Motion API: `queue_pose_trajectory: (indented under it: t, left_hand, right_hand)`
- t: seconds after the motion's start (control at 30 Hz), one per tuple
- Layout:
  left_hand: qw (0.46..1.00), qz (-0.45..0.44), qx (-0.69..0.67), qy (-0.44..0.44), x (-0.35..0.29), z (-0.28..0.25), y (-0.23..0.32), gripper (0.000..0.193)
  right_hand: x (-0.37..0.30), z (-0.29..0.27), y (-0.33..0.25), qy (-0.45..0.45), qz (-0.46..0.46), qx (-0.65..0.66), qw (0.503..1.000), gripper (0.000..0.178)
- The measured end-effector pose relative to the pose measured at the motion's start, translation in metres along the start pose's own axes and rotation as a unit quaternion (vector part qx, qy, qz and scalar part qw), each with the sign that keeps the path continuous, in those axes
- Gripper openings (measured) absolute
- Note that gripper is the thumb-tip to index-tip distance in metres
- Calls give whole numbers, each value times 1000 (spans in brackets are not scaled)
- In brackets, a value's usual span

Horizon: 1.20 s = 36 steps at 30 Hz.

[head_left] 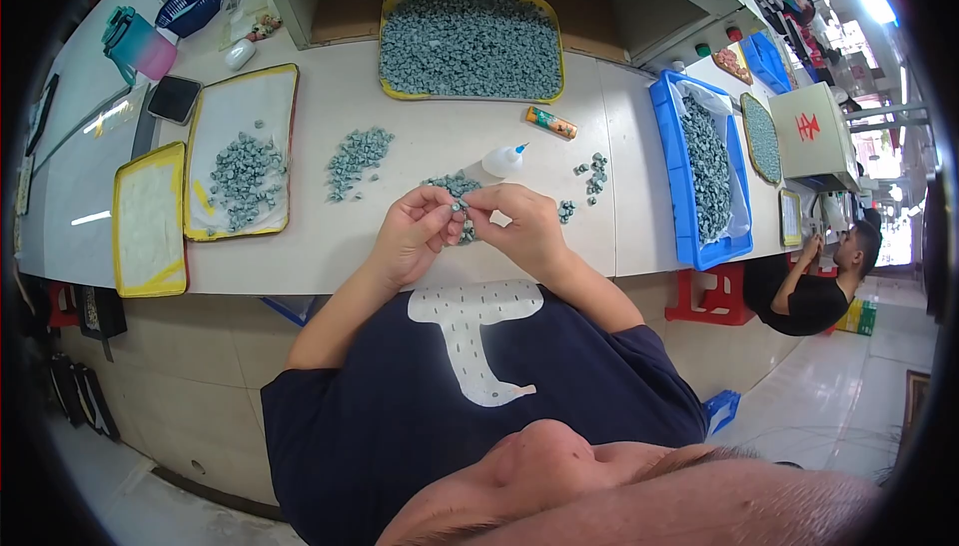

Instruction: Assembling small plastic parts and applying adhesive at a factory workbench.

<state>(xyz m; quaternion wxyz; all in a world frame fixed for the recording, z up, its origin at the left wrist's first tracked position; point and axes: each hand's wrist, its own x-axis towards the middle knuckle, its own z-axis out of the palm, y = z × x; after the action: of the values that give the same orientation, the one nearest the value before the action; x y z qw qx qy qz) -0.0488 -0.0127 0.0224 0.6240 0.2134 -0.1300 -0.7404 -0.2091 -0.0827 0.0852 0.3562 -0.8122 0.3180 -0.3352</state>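
Observation:
My left hand [412, 236] and my right hand [524, 229] meet at the table's front edge, fingertips pinched together. Between them is a small grey-green piece [459, 206], partly covered by the fingers; its exact kind is too small to make out. Just beyond the fingertips lies a small heap of similar pieces [453, 183], partly hidden by my hands. A white squeeze bottle [501, 161] with a blue tip stands close behind my right hand. Loose grey-green pieces lie in a pile [358, 158] to the left and in small clusters [596, 174] to the right.
A yellow-rimmed tray [558, 56] full of pieces sits at the back. On the left are a tray [291, 146], a yellow-edged tray [150, 216], a phone [175, 99] and a bottle [140, 43]. A blue bin [685, 236] stands right; an orange-green tube [551, 122] lies midway.

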Motion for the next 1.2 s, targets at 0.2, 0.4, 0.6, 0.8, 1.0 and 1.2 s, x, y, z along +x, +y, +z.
queue_pose_trajectory:
  t: [0.2, 0.4, 0.6, 0.8, 1.0, 1.2]
  left_hand:
    - [1000, 7, -2, -8, 0, -3, -1, 9]
    - [1000, 21, 4, 18, -2, -4, 1, 8]
    - [997, 50, 45, 29, -2, -3, 4, 7]
    - [994, 63, 78, 38, -2, -7, 6, 7]
    - [994, 55, 90, 37, -6, -6, 11, 8]
    - [985, 62, 149, 57, -8, -8, 13, 11]
  right_hand:
    - [2, 3, 2, 49, -142, -60, 987, 25]
    - [4, 6, 1, 29, -188, -99, 977, 27]
    - [7, 8, 0, 18, -199, -116, 973, 28]
    - [8, 11, 0, 16, -219, -142, 965, 29]
    - [9, 13, 0, 5, -222, -132, 966, 27]
    - [8, 21, 11, 14, -190, -64, 980, 23]
